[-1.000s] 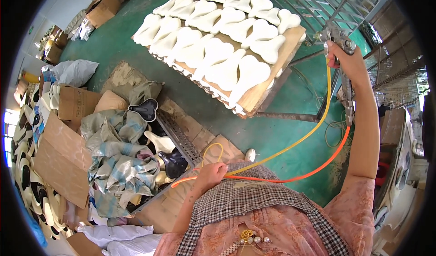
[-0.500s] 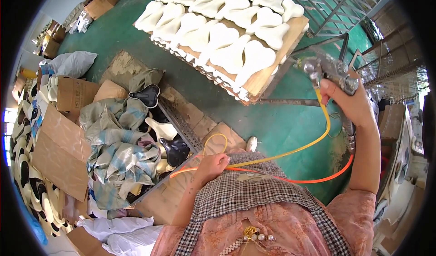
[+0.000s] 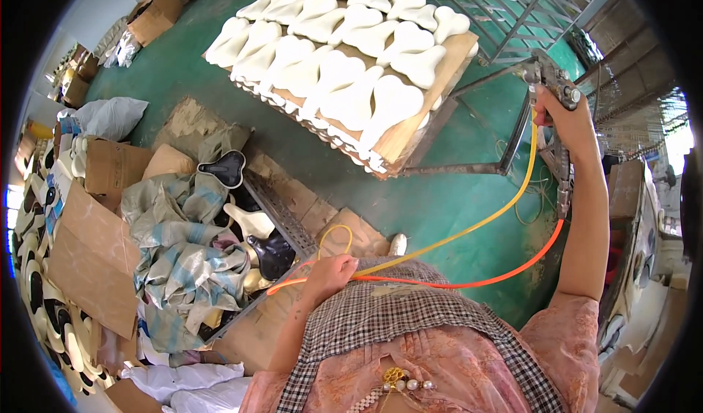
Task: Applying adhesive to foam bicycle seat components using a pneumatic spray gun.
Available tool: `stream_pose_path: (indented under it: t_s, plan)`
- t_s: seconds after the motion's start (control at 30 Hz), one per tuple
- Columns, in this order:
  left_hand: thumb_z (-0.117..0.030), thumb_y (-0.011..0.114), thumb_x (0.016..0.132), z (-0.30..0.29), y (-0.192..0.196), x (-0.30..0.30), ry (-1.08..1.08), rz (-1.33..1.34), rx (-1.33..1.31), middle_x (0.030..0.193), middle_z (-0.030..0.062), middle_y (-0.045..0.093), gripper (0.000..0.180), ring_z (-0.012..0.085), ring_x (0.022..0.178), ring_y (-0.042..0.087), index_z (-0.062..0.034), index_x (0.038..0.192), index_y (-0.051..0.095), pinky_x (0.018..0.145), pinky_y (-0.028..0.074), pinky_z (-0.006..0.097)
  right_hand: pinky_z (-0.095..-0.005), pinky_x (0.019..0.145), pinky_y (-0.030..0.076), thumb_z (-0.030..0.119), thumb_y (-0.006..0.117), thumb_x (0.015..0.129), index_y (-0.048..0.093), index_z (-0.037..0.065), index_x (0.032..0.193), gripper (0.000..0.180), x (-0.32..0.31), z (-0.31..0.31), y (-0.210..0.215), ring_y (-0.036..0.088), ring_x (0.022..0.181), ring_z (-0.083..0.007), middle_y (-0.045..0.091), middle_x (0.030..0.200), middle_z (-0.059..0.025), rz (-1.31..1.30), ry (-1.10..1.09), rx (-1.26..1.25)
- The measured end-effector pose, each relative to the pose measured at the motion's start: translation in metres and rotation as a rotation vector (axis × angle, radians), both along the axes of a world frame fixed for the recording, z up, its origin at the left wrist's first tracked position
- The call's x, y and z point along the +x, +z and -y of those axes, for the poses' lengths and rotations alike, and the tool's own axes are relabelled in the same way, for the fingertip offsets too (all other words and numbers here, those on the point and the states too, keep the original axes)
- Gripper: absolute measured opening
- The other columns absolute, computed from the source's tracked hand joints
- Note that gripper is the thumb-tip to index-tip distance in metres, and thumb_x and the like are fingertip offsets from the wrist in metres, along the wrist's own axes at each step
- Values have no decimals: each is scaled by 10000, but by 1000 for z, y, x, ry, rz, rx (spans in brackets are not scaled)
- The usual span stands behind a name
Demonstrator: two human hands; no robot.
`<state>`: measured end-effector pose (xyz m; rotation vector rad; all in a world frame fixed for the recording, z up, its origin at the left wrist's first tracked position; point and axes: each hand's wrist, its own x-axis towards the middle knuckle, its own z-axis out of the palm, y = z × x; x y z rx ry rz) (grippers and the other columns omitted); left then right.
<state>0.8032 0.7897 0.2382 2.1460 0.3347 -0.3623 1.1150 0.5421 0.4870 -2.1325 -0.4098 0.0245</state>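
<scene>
My right hand [image 3: 571, 120] is raised at the right, its fingers wrapped round the grip of a metal spray gun [image 3: 545, 76]. A yellow hose [image 3: 505, 209] and an orange hose [image 3: 512, 270] run from the gun across to my left side. In front of my waist, my left hand [image 3: 333, 275] is closed on the two hoses. Ahead, rows of white bicycle saddle pads [image 3: 315, 65] lie on a wooden board [image 3: 432, 109]. The gun is to the right of the board, apart from the pads.
To the left, black saddles [image 3: 274, 255] and crumpled woven sacks [image 3: 187, 222] fill a crate [image 3: 274, 208]. Cardboard boxes [image 3: 113, 168] stand beyond. Metal rack frames [image 3: 505, 17] stand at the far right. Flattened cardboard [image 3: 359, 230] lies on the green floor near my foot.
My right hand has moved the spray gun slightly right and upward, away from the pads. The view has shifted, so the board sits a little further left. My left hand keeps hold of the hoses.
</scene>
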Motion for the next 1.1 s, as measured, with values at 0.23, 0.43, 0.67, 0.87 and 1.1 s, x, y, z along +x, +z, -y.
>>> stream_pose_path:
  t_s: [0.23,0.43,0.67,0.87,1.1]
  plan:
    - [-308,461,872,22,8,33,0,-3,16,793,182,611,299,349,767,587,-41,868,596,648,442,425,-238,536,461,224,659,803,563,16,825,230,5,15,-1,545,540,-102,564,634,-24,-102,90,66]
    - [-310,461,862,40,-10,49,-34,-9,-17,787,188,608,299,361,757,582,-41,860,593,639,433,443,-235,546,449,218,652,808,558,8,810,230,25,36,-2,545,556,-97,554,626,-19,-75,59,104]
    - [-314,459,853,32,-15,43,-66,80,14,774,191,607,303,369,750,580,-43,852,595,640,433,452,-241,566,440,211,624,829,570,21,803,199,-26,24,0,539,588,-102,560,665,-19,-77,185,16]
    - [-322,449,856,12,-8,1,-98,64,0,777,185,609,315,368,755,581,-46,853,599,643,436,453,-225,541,447,137,611,829,525,0,1170,377,-105,4,-7,512,602,-76,571,754,-7,-216,387,30]
    - [-328,449,859,-14,-20,-40,-165,60,-13,776,185,612,327,364,753,583,-40,835,602,652,439,458,-230,550,445,152,626,825,584,-1,783,163,-121,-1,-2,549,577,-106,570,638,-37,-100,27,104]
